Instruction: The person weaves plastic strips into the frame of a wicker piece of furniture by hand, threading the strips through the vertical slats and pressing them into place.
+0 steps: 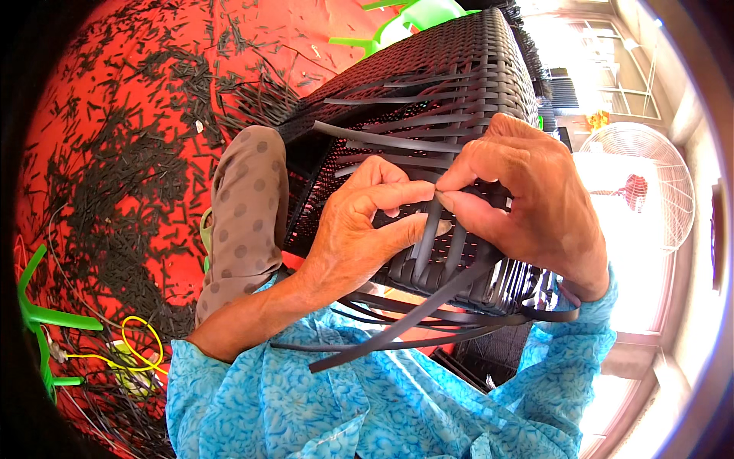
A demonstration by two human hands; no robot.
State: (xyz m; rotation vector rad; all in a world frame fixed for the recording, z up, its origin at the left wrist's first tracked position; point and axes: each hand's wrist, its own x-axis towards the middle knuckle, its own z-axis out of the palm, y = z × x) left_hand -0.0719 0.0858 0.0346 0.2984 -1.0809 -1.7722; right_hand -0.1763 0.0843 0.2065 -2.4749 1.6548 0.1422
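Note:
A dark woven plastic wicker piece (459,46) rests before me, with flat loose strips sticking out of its weave. Over its near end, my right hand (527,195) pinches a dark flat strip (430,243) between thumb and forefinger. My left hand (367,214) is at the same strip, its forefinger meeting the right fingertips and its thumb lying lower across the strip. Another long loose strip (382,334) slants down from the near edge over my lap. The right fingers partly cover the weave behind them.
Short black strip offcuts (122,183) litter the red floor covering (321,23) at left. Green plastic chairs (417,19) show at the top and left edges. A yellow cable (141,344) coils at lower left. A large round fan (638,183) stands at right.

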